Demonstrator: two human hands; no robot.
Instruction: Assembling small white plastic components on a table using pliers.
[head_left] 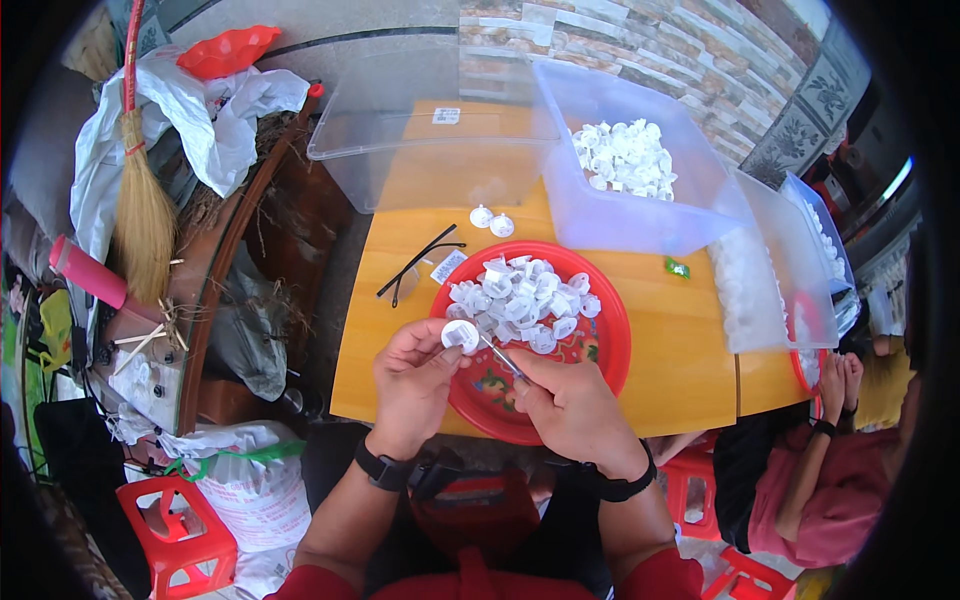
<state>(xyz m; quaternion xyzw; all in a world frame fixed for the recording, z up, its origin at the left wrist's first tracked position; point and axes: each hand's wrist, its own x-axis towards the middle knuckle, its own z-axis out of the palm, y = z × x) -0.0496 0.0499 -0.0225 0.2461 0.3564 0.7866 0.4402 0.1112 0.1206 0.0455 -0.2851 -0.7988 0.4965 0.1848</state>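
Observation:
My left hand (415, 375) pinches a small white plastic cap (461, 334) over the near rim of a red round tray (605, 355). My right hand (570, 400) holds thin metal tweezers (498, 354) whose tip touches that cap. A heap of several more white caps (520, 300) lies in the tray. Two loose caps (492, 220) rest on the yellow table (680, 350) behind the tray.
A clear bin (640, 215) with white caps stands behind the tray, its lid (420, 130) to the left. More clear bins (770, 260) sit at right. Black glasses (415, 262) lie left of the tray. Another person (800, 470) sits at right. A broom (140, 200) and red stools (180, 535) are at left.

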